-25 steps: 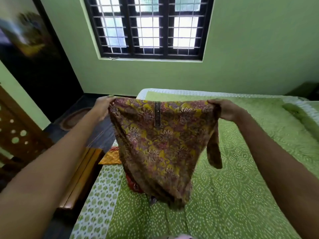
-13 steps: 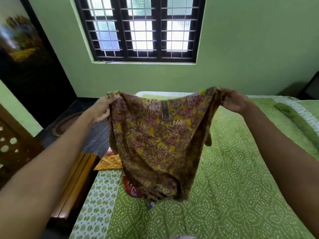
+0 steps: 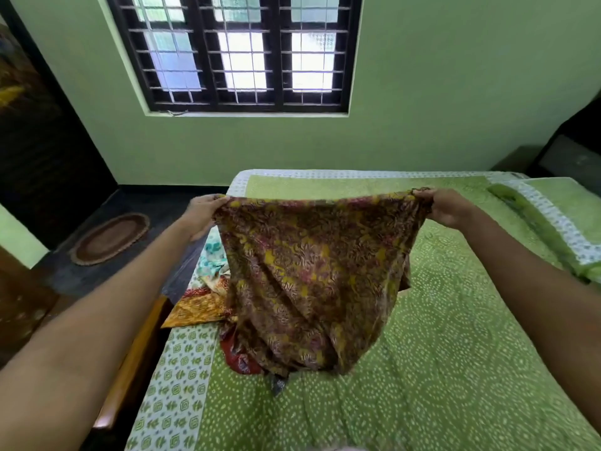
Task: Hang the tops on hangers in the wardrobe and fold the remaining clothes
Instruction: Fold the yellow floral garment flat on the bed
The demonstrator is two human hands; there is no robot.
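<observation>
Two corners of a patterned brown-and-yellow garment (image 3: 312, 281) are pinched, one by the left hand (image 3: 202, 216) and one by the right hand (image 3: 447, 208), with fingers curled over the top edge at each end. The edge is stretched level between the hands, so the long axis runs side to side, and the cloth hangs down from it toward the green bedspread (image 3: 439, 369). Its lowest folds appear to reach the bed, just beside a heap of other clothes (image 3: 208, 297) lying near the left edge of the mattress. Neither hand is markedly nearer the garment's middle; both are held at about equal height. Whether it is a top cannot be told. Any fold is judged to turn on that horizontal edge. Beyond, a barred window (image 3: 244, 53) is set in the green wall.
</observation>
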